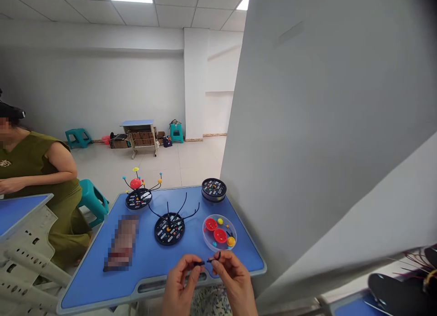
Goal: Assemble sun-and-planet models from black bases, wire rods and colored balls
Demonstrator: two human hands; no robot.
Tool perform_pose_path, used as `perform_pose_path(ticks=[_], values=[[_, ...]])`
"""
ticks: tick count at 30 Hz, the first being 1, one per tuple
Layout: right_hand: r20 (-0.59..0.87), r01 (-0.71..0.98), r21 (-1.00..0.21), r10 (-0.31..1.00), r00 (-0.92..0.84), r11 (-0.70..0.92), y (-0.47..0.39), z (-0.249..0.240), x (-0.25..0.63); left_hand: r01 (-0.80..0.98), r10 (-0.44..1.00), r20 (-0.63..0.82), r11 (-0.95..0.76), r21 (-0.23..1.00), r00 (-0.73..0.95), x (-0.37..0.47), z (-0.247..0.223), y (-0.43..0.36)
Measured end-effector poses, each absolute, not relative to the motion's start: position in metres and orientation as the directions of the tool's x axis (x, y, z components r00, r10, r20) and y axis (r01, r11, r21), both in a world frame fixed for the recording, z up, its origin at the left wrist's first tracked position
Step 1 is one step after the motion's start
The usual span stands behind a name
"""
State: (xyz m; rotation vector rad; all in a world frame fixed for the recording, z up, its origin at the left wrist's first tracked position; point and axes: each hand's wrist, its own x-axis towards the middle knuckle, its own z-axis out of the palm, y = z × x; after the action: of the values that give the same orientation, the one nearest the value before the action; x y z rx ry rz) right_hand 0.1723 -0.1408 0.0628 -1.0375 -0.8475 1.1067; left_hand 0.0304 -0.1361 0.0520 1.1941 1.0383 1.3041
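Over the near edge of the desk, my left hand pinches a short dark plastic piece. Facing it, my right hand pinches a small curved black rod; the inner ends of the two pieces are close, and I cannot tell whether they touch. Beyond my hands sits a round black base with several bent black arms rising from it. To its right, a clear round tray holds red half-shells, a yellow ball, an orange ball and smaller blue pieces.
A planet model with coloured balls stands at the desk's back left. Stacked black discs are at the back right. A blurred-out item lies on the left. A grey wall rises at right; a seated person is at left.
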Motion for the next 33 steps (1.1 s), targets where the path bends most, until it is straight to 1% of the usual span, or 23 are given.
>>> perform_pose_path(ticks=[4, 7, 10, 12, 14, 20, 24, 28, 33], values=[[0.064, -0.282, -0.95, 0.967, 0.248, 0.136, -0.141, 0.063, 0.167, -0.096, 0.994, 0.111, -0.109, 0.989, 0.019, 0.028, 0.052, -0.139], [0.079, -0.244, -0.959, 0.965, 0.248, 0.142, -0.141, 0.062, 0.166, -0.039, 0.989, 0.131, -0.129, 0.991, 0.066, 0.024, 0.051, -0.137], [0.094, -0.19, -0.971, 0.965, 0.246, 0.143, -0.142, 0.061, 0.168, 0.04, 0.979, 0.192, -0.195, 0.98, 0.067, 0.022, 0.052, -0.136], [0.106, -0.143, -0.98, 0.967, 0.232, 0.142, -0.143, 0.06, 0.17, 0.078, 0.966, 0.251, -0.256, 0.964, 0.06, 0.021, 0.053, -0.137], [0.117, -0.08, -0.987, 0.971, 0.21, 0.136, -0.144, 0.06, 0.172, 0.102, 0.953, 0.286, -0.296, 0.95, 0.097, 0.021, 0.054, -0.138], [0.151, 0.149, -0.981, 0.97, 0.191, 0.124, -0.145, 0.061, 0.179, 0.191, 0.939, 0.32, -0.34, 0.921, 0.128, 0.019, 0.053, -0.136], [0.204, 0.236, -0.959, 0.963, 0.177, 0.159, -0.144, 0.066, 0.18, 0.191, 0.93, 0.318, -0.351, 0.917, 0.184, 0.014, 0.049, -0.133], [0.232, 0.27, -0.945, 0.96, 0.156, 0.184, -0.145, 0.07, 0.18, 0.167, 0.931, 0.291, -0.33, 0.929, 0.22, 0.011, 0.048, -0.131], [0.239, 0.283, -0.941, 0.958, 0.158, 0.188, -0.15, 0.073, 0.179, 0.196, 0.926, 0.336, -0.367, 0.91, 0.174, 0.014, 0.055, -0.131]])
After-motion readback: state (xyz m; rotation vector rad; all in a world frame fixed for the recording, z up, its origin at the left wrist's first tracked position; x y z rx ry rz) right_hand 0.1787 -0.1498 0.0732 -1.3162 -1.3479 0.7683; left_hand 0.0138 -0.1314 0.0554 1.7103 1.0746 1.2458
